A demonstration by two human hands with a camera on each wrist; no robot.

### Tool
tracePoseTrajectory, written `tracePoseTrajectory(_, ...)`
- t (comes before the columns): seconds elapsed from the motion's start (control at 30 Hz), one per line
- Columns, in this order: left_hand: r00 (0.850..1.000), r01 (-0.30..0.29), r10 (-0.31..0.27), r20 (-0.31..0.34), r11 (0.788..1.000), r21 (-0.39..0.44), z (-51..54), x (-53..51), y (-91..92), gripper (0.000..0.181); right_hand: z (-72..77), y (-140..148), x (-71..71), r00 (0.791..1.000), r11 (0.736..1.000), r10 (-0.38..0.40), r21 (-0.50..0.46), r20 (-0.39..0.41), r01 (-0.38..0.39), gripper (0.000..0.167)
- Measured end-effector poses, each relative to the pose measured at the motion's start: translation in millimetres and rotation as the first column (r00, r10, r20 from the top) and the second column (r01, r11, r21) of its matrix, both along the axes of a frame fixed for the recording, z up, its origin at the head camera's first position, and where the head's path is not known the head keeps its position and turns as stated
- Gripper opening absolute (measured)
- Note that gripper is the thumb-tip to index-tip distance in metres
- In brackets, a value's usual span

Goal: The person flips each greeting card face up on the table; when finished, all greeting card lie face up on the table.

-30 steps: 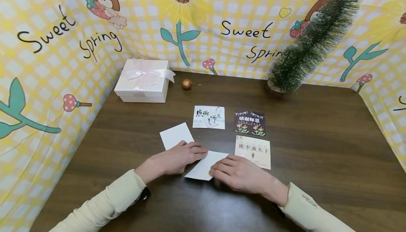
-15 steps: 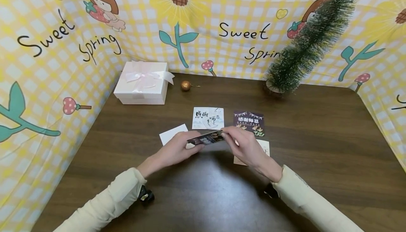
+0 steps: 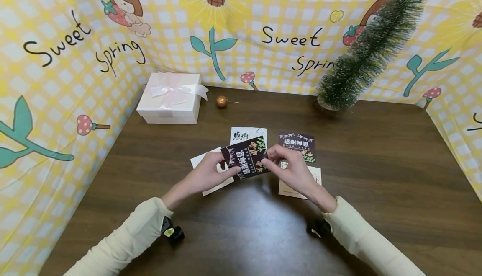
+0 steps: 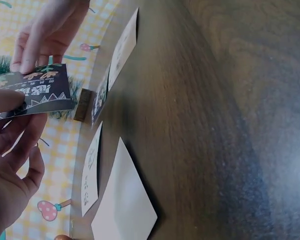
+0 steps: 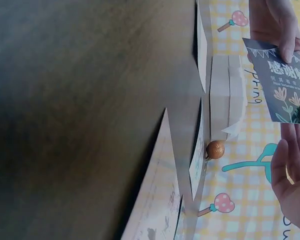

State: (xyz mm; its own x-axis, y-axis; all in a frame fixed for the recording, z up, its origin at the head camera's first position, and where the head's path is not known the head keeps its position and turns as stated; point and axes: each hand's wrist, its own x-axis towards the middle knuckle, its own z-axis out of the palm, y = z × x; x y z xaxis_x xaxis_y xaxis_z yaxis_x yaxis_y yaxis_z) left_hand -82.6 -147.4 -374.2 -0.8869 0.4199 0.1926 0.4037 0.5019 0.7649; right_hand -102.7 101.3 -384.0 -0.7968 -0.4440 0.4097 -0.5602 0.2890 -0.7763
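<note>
A dark card with white characters and flowers (image 3: 246, 156) is held above the table, its printed face up and turned sideways. My left hand (image 3: 205, 174) grips its left end, thumb on top. At the right end my right hand (image 3: 295, 171) pinches it between thumb and fingers. The left wrist view shows the same card (image 4: 45, 92) between both hands. Beneath it lie a white card (image 3: 214, 190) and a pale card with black characters (image 3: 239, 134), both partly covered. Right of them are a purple card (image 3: 296, 139) and a cream card (image 3: 301, 190), partly behind my right hand.
A white box with a pink ribbon (image 3: 169, 114) stands at the back left, beside an orange-brown ball ornament (image 3: 221, 101). A small artificial tree (image 3: 361, 62) stands at the back right. Patterned cloth (image 3: 241, 54) hangs behind the brown table (image 3: 376, 175).
Both hands have lifted the card off the table. It was white side up, then tilted edge-on, and now shows its dark printed face.
</note>
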Motion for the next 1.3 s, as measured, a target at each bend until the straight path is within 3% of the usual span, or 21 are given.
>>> tracePoseTrajectory(0.2, 0.999, -0.017, 0.015, 0.042, 0.999, 0.049, 1.9, -3.7, 0.8, 0.020, -1.2, 6.0, 8.4, 0.995, 0.999, -0.045, 0.002, 0.094, 0.045, 0.007)
tracePoseTrajectory(0.47, 0.995, -0.050, 0.035, 0.094, 0.985, 0.165, 3.6, -5.9, 1.5, 0.018, -5.4, 10.0, 25.7, 0.953, 0.993, -0.113, 0.046, 0.281, 0.105, 0.008)
tracePoseTrajectory(0.57, 0.992, -0.049, 0.030, 0.121, 0.986, 0.160, 1.8, -4.7, 3.5, 0.016, -5.9, 10.9, 31.2, 0.947, 0.991, -0.127, 0.075, 0.295, 0.109, 0.012)
tracePoseTrajectory(0.7, 0.991, -0.036, 0.017, 0.136, 0.990, 0.138, -2.5, -3.4, 6.8, 0.018, -8.5, 12.4, 37.7, 0.958, 0.988, -0.128, 0.112, 0.257, 0.102, 0.026)
tracePoseTrajectory(0.83, 0.989, -0.017, 0.005, 0.148, 0.997, 0.080, -9.0, -4.3, 10.4, 0.022, -13.5, 13.9, 43.8, 0.970, 0.985, -0.107, 0.155, 0.220, 0.074, 0.038)
tracePoseTrajectory(1.07, 0.990, -0.003, 0.013, 0.139, 0.998, -0.066, -21.0, -7.7, 18.2, 0.021, -16.8, 15.4, 48.8, 0.973, 0.962, -0.105, 0.270, 0.205, 0.047, 0.030)
tracePoseTrajectory(1.2, 0.995, 0.008, 0.009, 0.100, 0.984, -0.176, -24.0, -7.2, 21.8, 0.020, -17.4, 16.2, 50.4, 0.961, 0.938, -0.105, 0.347, 0.255, 0.011, 0.026)
tracePoseTrajectory(1.3, 0.998, 0.028, -0.012, 0.062, 0.962, -0.270, -25.2, -5.6, 23.2, 0.021, -18.5, 16.7, 51.6, 0.957, 0.922, -0.092, 0.386, 0.276, -0.023, 0.025)
